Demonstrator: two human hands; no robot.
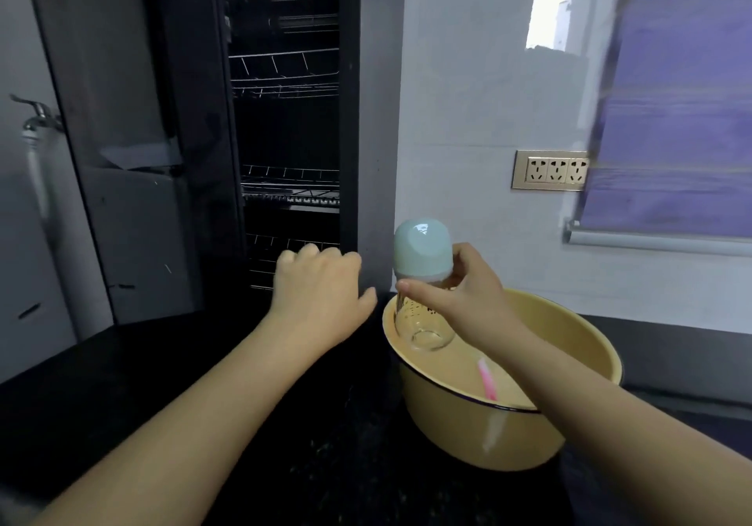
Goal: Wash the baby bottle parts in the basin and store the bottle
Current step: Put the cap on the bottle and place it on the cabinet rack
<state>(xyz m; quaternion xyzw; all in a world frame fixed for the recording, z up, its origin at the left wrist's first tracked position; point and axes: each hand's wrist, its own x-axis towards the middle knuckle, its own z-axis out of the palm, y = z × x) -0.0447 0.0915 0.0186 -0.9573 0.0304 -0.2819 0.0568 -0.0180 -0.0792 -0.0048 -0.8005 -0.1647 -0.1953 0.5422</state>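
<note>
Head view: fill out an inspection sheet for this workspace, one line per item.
Surface: dark countertop carrying the basin.
Job's things: baby bottle, green cap on and uppermost, held over the yellow basin's far rim; pink tool, probably a brush, lies inside the basin.
Clutter: nothing seen.
Hands: right hand grips the baby bottle just below the cap; left hand, fingers curled, is in front of the cabinet's lowest rack, contact unclear.
Cables: nothing seen.
Surroundings: open cabinet with wire racks, wall socket, tap at left, blind at right.
</note>
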